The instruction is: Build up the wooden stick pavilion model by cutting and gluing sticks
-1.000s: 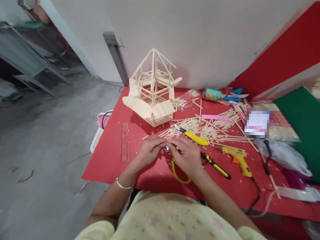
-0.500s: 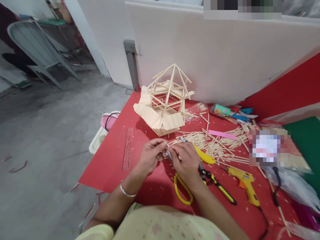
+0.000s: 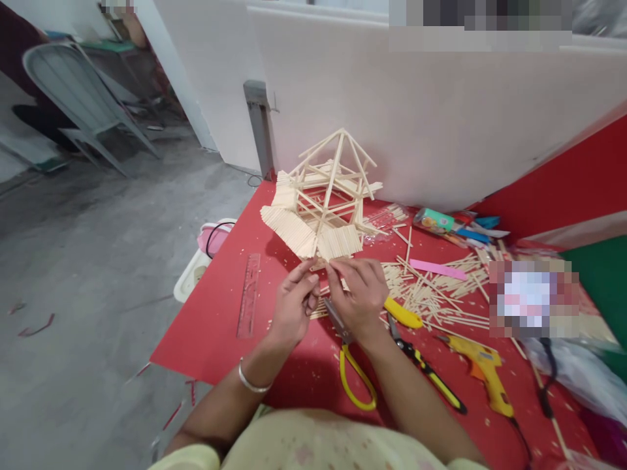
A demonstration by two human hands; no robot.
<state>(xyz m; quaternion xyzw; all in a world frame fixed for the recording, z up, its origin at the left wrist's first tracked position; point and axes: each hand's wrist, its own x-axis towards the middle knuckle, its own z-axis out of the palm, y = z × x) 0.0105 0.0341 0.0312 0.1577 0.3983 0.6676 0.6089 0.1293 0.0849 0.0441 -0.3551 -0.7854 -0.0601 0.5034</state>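
Observation:
A pagoda-like model of thin wooden sticks stands on the red tabletop, with an open frame on top and stick-covered roof panels below. My left hand is pinched at the model's lower front edge. Opposite it, my right hand pinches too, the fingertips of both almost meeting. Anything between them is too small to make out. Under my right hand lie scissors with yellow handles, their blades pointing at the model. A yellow cutter knife is partly hidden behind that hand.
Loose wooden sticks are strewn right of the model, with a pink strip among them. Nearer are black-and-yellow pliers and a corded yellow glue gun. A clear ruler lies left. A white wall panel rises behind.
The view has shifted, showing more wall. Both hands have moved forward to the model's front edge, their fingertips parting slightly. The scissors' blades, earlier under my right hand, now show.

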